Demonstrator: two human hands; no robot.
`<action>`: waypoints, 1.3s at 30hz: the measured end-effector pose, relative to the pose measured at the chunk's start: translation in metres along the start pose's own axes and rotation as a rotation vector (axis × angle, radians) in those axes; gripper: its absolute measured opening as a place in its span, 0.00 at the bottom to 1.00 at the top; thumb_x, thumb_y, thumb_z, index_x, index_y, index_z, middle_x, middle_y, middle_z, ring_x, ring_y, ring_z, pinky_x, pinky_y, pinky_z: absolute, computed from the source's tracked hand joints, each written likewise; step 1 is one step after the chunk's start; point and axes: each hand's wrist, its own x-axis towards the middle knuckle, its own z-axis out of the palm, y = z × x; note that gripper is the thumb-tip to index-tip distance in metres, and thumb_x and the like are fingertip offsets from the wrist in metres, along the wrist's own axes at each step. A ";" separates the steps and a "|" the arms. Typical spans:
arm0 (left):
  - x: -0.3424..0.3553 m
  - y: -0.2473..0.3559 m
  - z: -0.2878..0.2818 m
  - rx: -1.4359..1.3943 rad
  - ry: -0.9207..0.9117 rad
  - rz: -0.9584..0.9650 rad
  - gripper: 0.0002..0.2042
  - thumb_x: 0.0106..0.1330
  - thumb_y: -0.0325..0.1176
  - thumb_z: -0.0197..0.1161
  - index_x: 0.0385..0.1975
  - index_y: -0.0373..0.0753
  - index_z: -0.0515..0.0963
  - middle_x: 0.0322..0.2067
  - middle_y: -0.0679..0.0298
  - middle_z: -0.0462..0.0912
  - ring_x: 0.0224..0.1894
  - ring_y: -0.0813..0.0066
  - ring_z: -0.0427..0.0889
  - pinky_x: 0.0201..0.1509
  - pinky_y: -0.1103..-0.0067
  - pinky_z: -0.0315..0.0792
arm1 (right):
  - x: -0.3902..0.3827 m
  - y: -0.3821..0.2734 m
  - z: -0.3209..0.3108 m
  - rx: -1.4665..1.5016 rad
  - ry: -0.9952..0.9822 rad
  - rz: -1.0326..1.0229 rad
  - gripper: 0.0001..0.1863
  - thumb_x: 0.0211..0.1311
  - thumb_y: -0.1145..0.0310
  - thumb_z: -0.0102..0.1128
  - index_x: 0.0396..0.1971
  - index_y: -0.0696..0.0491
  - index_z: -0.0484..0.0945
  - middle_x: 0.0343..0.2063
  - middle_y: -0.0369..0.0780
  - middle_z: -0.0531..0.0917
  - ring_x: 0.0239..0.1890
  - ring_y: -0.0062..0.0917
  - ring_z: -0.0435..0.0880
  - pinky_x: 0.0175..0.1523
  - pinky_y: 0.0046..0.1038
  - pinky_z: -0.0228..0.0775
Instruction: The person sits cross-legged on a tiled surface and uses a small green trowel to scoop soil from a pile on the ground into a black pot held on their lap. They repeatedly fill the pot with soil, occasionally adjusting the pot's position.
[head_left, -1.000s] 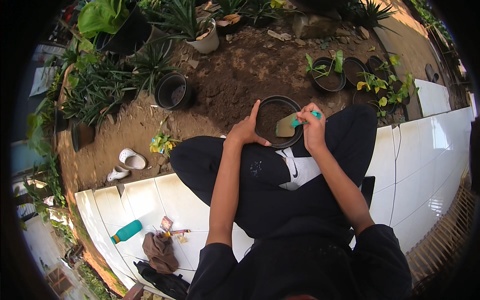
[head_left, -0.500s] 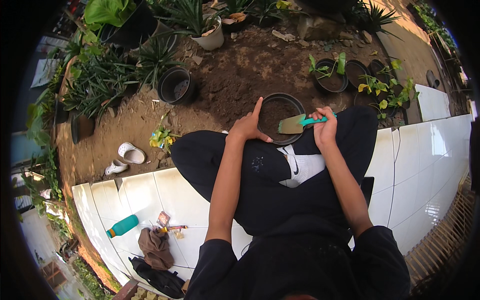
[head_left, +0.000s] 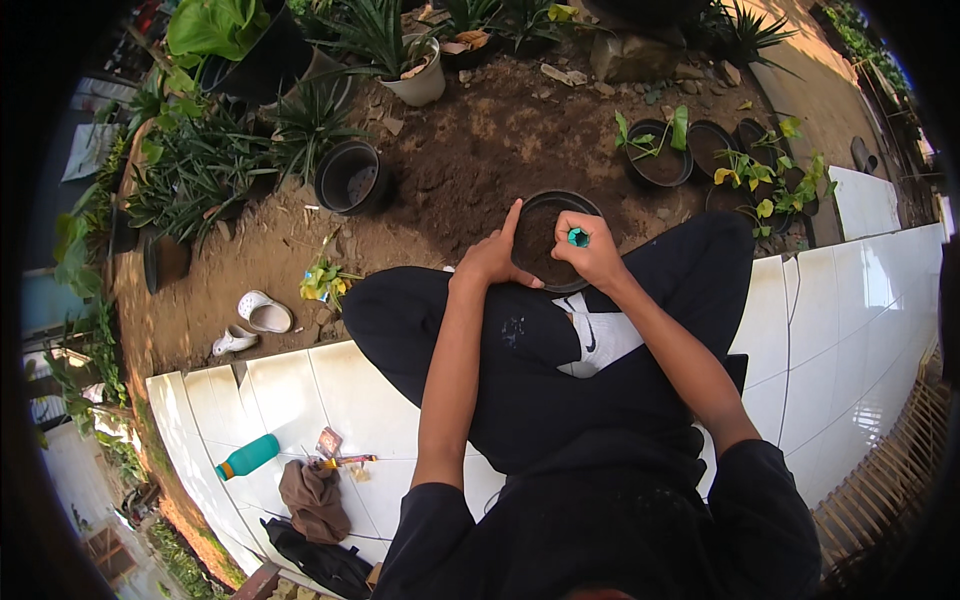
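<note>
A round black plant pot (head_left: 583, 198) with dark soil (head_left: 540, 228) in it stands in front of my crossed legs. Against its left side rests my left hand (head_left: 490, 258), index finger along the rim and thumb over the near edge, gripping it. My right hand (head_left: 592, 250) is in a fist around the green handle of a hand trowel (head_left: 578, 237), over the right part of the pot. The handle stands upright, its end pointing up at me. The trowel's blade is hidden beneath my fist.
Loose soil (head_left: 450, 170) spreads beyond the pot. An unplanted black pot (head_left: 350, 178) stands left, potted leafy plants (head_left: 660, 160) right. White clogs (head_left: 265, 312) and a yellow-green plant (head_left: 323, 280) lie left. A teal bottle (head_left: 248, 456) and brown cloth (head_left: 315, 500) lie on white tiles (head_left: 340, 385).
My right hand has moved left over the pot with the trowel. The trowel has turned from lying flat across the rim to upright, blade down. My left hand stays at the pot.
</note>
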 end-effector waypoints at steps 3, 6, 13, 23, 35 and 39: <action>0.006 -0.012 0.005 0.046 0.050 0.046 0.78 0.30 0.54 0.88 0.79 0.62 0.30 0.65 0.44 0.75 0.67 0.46 0.74 0.68 0.52 0.70 | 0.017 -0.018 -0.005 0.255 0.017 0.106 0.11 0.49 0.78 0.60 0.19 0.54 0.65 0.21 0.32 0.71 0.25 0.14 0.68 0.33 0.22 0.64; 0.006 -0.014 0.006 0.038 0.066 0.061 0.78 0.29 0.54 0.89 0.79 0.63 0.30 0.65 0.44 0.74 0.67 0.46 0.74 0.68 0.52 0.69 | 0.016 -0.028 -0.020 0.280 0.027 0.100 0.11 0.49 0.78 0.59 0.19 0.54 0.64 0.21 0.32 0.70 0.25 0.14 0.69 0.34 0.21 0.66; 0.007 -0.012 0.007 0.049 0.056 0.057 0.79 0.29 0.53 0.89 0.79 0.63 0.30 0.65 0.44 0.74 0.67 0.46 0.74 0.69 0.52 0.68 | -0.001 -0.007 -0.016 0.229 -0.040 0.073 0.12 0.47 0.78 0.60 0.19 0.54 0.63 0.20 0.33 0.70 0.26 0.14 0.70 0.32 0.21 0.62; 0.009 -0.010 0.007 0.037 0.058 0.064 0.79 0.28 0.51 0.89 0.79 0.63 0.30 0.66 0.46 0.74 0.68 0.47 0.74 0.69 0.55 0.69 | 0.002 0.001 -0.016 0.153 -0.054 0.061 0.11 0.47 0.79 0.62 0.18 0.56 0.66 0.19 0.32 0.72 0.24 0.14 0.72 0.31 0.22 0.64; 0.012 -0.015 0.007 -0.005 0.061 0.085 0.80 0.28 0.49 0.90 0.79 0.62 0.29 0.66 0.46 0.73 0.69 0.48 0.72 0.70 0.55 0.69 | -0.003 -0.003 -0.010 0.161 -0.020 0.077 0.09 0.49 0.78 0.61 0.20 0.56 0.68 0.20 0.33 0.75 0.27 0.15 0.78 0.35 0.20 0.69; 0.009 -0.016 0.008 -0.012 0.062 0.088 0.79 0.28 0.49 0.90 0.79 0.62 0.30 0.67 0.45 0.73 0.69 0.48 0.73 0.70 0.55 0.69 | 0.001 -0.022 -0.010 0.345 0.025 0.143 0.09 0.49 0.79 0.61 0.20 0.55 0.68 0.20 0.33 0.75 0.25 0.14 0.75 0.33 0.21 0.67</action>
